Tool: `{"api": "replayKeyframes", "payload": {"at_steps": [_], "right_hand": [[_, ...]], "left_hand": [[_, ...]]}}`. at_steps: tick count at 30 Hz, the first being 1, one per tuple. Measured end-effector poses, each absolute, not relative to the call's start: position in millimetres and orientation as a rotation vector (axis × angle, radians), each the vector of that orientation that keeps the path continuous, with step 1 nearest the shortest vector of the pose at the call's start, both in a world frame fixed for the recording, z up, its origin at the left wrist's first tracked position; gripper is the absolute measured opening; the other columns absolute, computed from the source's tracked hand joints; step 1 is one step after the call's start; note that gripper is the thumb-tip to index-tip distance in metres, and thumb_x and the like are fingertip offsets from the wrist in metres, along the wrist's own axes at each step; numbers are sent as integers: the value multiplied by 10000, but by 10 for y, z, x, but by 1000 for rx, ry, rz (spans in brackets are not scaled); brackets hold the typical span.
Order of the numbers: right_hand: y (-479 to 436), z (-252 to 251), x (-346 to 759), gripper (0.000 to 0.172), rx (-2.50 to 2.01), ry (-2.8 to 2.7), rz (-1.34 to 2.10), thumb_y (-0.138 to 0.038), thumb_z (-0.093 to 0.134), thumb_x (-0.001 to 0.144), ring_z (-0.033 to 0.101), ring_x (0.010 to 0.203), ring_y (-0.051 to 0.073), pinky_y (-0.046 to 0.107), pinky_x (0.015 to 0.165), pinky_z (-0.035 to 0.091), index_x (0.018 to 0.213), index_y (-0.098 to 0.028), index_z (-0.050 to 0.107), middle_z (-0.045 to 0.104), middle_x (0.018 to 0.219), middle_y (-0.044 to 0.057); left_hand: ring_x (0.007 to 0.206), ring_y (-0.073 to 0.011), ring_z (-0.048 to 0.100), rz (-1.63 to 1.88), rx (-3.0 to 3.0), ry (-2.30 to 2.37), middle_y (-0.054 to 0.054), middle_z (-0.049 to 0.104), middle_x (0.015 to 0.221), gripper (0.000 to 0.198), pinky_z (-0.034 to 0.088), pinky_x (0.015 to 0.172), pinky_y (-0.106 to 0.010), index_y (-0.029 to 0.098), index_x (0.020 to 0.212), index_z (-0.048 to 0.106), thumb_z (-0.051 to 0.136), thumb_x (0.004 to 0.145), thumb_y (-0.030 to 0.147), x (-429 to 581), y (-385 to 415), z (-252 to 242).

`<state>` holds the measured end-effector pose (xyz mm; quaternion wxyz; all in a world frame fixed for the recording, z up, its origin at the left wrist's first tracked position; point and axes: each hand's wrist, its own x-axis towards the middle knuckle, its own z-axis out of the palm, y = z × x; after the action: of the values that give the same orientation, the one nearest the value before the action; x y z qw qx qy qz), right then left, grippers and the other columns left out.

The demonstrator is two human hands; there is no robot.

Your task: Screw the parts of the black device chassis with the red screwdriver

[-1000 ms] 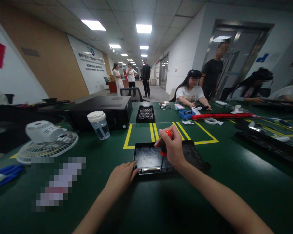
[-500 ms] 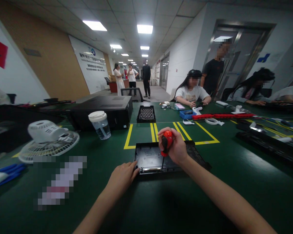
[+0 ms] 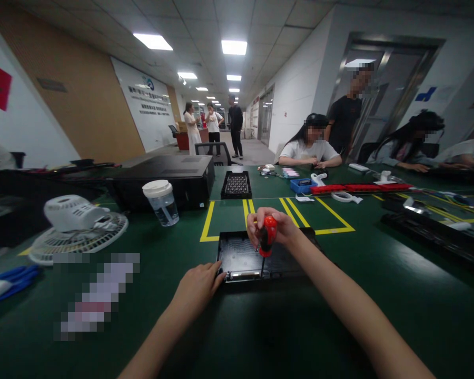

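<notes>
A shallow black plastic panel (image 3: 240, 255) with raised edges lies on the green table in front of me. My left hand (image 3: 201, 280) holds its near left corner, with the fingers along the left edge and the thumb by the front rim. Wrapped around the red and black handle of a screwdriver (image 3: 267, 235) is my right hand (image 3: 278, 227). The screwdriver stands nearly upright, its dark shaft pointing down to the front part of the panel. What the tip touches is too small to make out.
Left of the panel are a lidded water cup (image 3: 161, 204), a white fan (image 3: 78, 223) and a large black box (image 3: 161, 176). Behind it sits a black tray (image 3: 237, 185) of small round pieces. A blue bin (image 3: 302, 185) and a co-worker (image 3: 310, 150) are across the table.
My right hand has shifted its fingers and turned on the screwdriver handle, showing more of the red. My left hand and the panel have stayed put.
</notes>
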<state>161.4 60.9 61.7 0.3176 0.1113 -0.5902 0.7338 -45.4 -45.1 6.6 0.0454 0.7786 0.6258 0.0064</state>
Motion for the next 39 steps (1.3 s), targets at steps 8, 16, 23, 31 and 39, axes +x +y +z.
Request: {"api": "replayKeyframes", "payload": {"at_steps": [8,16,23,31,39], "right_hand": [[756,574,1457,315,432,-1489,2135,-460,516,689,652,574,292,475,535,494,666,-168,398,655,710,80],[767,618,1465,205,464,-1471,2263,-386,393,715,603,393,273,382,329,444,710,-201,304,661,621,60],[765,574,1472,201,523,-1402,2256,-383,373,745,342,215,91,205,252,310,716,-185,399,534,455,-21],[746,546,1505,257,406,-1398,2185,-404,398,761,344,277,76,200,281,317,674,-172,466,487,490,-36],[699,569,1564,284,206,-1449,2101,-440,409,764,339,266,76,208,280,323,654,-181,447,471,467,-55]], "left_hand": [[1006,-225,586,37,2379,1908,-113,613,1138,438,443,862,-343,175,1246,496,332,898,384,-463,-441,28],[1019,-228,583,22,2370,1919,-112,608,1153,441,442,868,-347,178,1246,497,337,895,392,-460,-449,38],[994,-219,595,12,2377,1912,-114,618,1130,432,449,850,-331,179,1240,501,331,899,385,-441,-444,61],[995,-215,592,34,2367,1917,-100,617,1137,430,448,847,-326,195,1238,503,337,895,393,-452,-454,38],[997,-223,589,30,2356,1911,-114,610,1147,438,446,846,-337,179,1239,503,329,895,389,-439,-459,60]]}}
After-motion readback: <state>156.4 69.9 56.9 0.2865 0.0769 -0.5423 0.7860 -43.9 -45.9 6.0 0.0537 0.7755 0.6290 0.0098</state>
